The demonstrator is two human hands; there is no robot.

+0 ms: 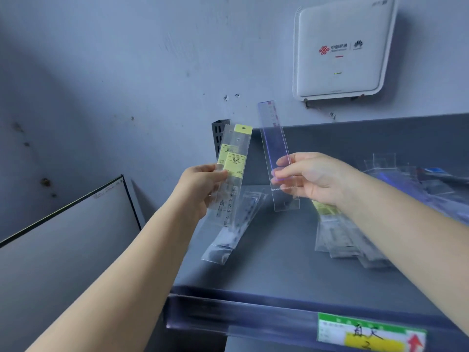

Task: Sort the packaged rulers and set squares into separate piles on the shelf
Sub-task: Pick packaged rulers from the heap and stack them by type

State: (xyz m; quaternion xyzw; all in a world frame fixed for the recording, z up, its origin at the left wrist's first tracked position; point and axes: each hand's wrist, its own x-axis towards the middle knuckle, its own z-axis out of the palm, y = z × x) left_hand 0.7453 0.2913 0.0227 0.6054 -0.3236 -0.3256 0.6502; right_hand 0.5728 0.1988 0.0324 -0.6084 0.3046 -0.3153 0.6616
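Note:
My left hand (203, 189) grips two packaged rulers with yellow labels (232, 161), held upright above the left end of the grey shelf (279, 265). My right hand (314, 177) pinches a blue-tinted clear ruler in its sleeve (275, 146), tilted with its top toward the wall. On the shelf below lie a small pile of packaged rulers (233, 232) at the left and another pile with a yellow label (340, 240) under my right forearm. Clear packages that look like set squares (396, 179) lie at the back right, blurred.
A white wall-mounted router box (342, 49) hangs above the shelf. A slotted shelf upright (219, 133) stands at the back left corner. A dark-framed panel (66, 237) leans at the left. The shelf's front rail carries a green and yellow price label (368, 334).

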